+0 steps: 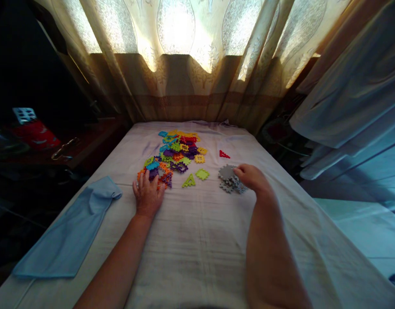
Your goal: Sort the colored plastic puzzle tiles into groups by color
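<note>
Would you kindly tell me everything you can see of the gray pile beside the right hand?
The gray pile is a loose, low heap of flat pieces with toothed edges, apparently plastic. On top, a roughly round toothed disc meets the right hand at its right side; whether it is gripped is unclear. The pieces below overlap, too small to tell apart. The pile rests on the pale cloth, nearer than the red triangle.
</note>
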The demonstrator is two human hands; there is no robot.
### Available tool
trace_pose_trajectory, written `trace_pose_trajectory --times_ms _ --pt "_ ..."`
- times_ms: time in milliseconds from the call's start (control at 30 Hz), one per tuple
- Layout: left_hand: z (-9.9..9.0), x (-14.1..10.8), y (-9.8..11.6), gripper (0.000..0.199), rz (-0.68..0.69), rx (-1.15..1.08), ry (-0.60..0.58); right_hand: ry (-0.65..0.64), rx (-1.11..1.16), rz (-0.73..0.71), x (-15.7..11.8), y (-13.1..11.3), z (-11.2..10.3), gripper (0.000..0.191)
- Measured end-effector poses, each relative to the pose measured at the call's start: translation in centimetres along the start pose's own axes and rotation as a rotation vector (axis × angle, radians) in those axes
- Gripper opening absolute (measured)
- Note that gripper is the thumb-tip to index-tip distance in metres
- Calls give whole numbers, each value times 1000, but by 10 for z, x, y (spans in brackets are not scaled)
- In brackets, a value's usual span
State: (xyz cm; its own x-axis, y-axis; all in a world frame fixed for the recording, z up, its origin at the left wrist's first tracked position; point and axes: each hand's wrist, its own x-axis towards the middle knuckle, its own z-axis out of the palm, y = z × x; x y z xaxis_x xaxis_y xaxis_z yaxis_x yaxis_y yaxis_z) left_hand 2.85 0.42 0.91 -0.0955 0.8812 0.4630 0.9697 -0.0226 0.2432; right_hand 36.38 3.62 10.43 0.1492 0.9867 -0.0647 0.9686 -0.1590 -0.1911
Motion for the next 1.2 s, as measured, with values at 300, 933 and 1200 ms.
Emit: trace_pose_trajectory --times_ms 300,933,1200 --pt "1 0 -3 24 98 -87 19 127 64 259 3 24 4 38" --pt "1 4 -9 15 222 -289 -23 -103 190 -425 -31 -140 69 43" --pt "3 6 -9 18 229 -425 -78 -46 153 -545 -27 -137 72 32"
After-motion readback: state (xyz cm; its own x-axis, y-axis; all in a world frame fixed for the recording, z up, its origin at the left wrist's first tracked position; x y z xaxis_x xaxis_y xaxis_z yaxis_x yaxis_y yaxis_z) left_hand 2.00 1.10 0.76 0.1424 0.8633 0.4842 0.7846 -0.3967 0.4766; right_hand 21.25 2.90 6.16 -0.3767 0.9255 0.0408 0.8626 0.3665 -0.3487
